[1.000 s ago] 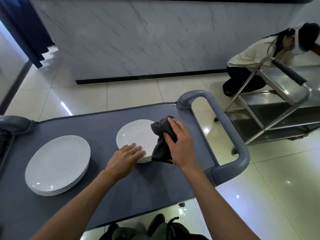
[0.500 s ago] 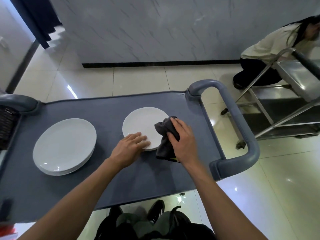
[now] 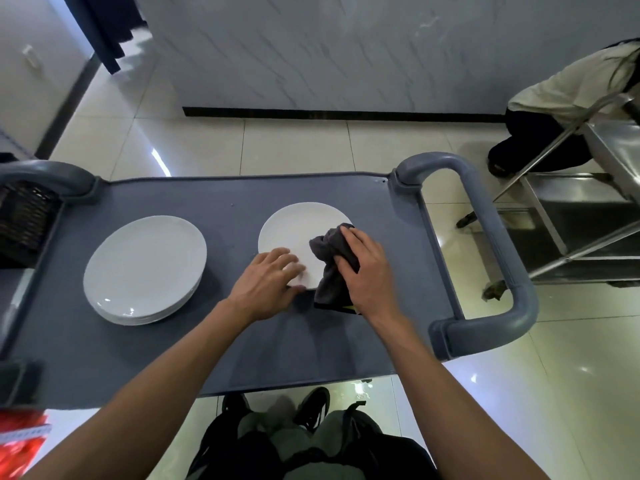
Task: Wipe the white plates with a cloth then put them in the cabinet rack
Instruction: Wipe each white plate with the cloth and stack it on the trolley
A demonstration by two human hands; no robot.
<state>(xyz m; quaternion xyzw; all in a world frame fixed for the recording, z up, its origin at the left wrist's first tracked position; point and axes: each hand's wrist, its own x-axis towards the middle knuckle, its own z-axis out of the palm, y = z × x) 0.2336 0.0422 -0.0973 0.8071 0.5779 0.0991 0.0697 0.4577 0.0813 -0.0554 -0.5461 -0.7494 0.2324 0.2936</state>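
Glossy pale floor tiles and a marbled wall surround a grey cart (image 3: 145, 358), whose flat top is the work surface. Near the cart's right handle (image 3: 491, 244) lies a single white plate (image 3: 294, 226), flat on the top. The left hand (image 3: 266, 282) rests on the plate's near rim with fingers laid out fairly straight, pressing it down; whether the thumb hooks under the edge I cannot tell. The right hand (image 3: 367, 268) has its fingers curled round a bunched dark cloth (image 3: 332, 261), which sits on the plate's right edge and hangs down onto the cart top. Toward the cart's left end, well apart from this plate, stands a stack (image 3: 143, 268) of more white plates. Beyond the right handle a steel trolley (image 3: 588, 209) stands on the tiles, with another person (image 3: 561, 88) crouched behind it.

The plate looks stiff, glazed and slippery, with some weight to it, and it would chip or break if dropped or knocked against the stack. It seems best steadied at the rim while wiped, then lifted with fingers under the rim and thumb on top. The cloth is soft and limp, so it needs bunching in the palm. No cabinet rack is in view.
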